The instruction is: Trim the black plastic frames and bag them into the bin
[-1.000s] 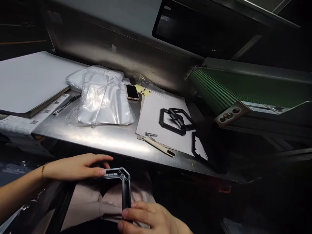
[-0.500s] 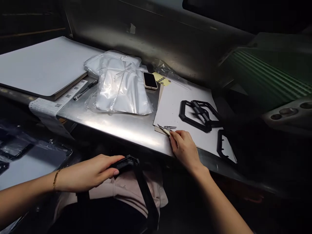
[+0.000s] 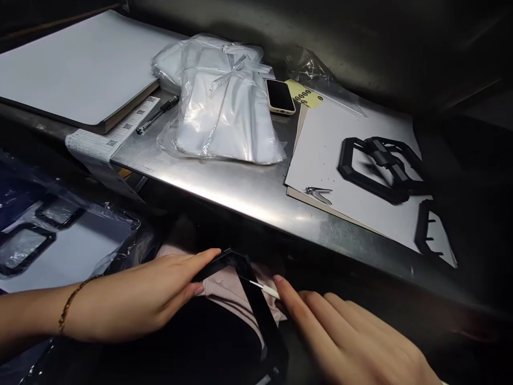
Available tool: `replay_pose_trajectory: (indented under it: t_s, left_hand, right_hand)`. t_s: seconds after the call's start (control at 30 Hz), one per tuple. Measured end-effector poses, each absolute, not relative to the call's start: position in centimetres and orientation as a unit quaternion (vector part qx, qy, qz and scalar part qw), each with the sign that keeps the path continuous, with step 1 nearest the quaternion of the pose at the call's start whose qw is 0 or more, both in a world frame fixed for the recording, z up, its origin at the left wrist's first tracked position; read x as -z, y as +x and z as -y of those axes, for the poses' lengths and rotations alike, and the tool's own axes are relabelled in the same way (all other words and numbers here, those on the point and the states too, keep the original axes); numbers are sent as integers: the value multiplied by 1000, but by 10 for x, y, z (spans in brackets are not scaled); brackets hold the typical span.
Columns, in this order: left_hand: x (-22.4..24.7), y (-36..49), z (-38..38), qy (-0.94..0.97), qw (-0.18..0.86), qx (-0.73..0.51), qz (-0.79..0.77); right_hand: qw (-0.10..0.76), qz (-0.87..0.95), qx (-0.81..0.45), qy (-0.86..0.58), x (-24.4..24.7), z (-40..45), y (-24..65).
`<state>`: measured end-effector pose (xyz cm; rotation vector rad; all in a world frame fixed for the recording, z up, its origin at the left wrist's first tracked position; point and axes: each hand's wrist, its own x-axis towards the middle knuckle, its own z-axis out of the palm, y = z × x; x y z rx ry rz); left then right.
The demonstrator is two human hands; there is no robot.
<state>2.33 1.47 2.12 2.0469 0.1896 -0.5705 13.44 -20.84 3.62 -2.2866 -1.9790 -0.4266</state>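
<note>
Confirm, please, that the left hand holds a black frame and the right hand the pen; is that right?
Not quite: in the head view, the right hand holds a pale-handled, metal-tipped tool; the pen lies on the metal table. The left hand does hold a black frame.

- Shiny metal bench point(image 3: 216, 187), a tied bundle of clear plastic bags point(image 3: 236, 120) lying on it.
- Left of the bundle: black pen point(image 3: 158, 114), printed paper strip point(image 3: 129, 125), large white-topped slab point(image 3: 84, 64).
- Right of the bundle: phone point(image 3: 280, 96), then white sheets point(image 3: 316, 152).
</note>
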Motion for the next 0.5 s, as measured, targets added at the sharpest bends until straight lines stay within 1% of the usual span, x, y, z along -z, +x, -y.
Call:
replay_pose_trajectory:
  t_s: [0.1, 0.17, 0.5]
  left_hand:
    - [-22, 20, -13, 857, 456, 234, -54]
    - [-22, 19, -13, 865, 446, 226, -43]
    - [-24, 21, -13, 877, 422, 229, -16]
  right_hand:
    - [21, 651, 168, -740, -33, 200, 133]
    - [13, 653, 164, -739, -33, 195, 134]
    - [26, 661, 150, -734, -40, 192, 140]
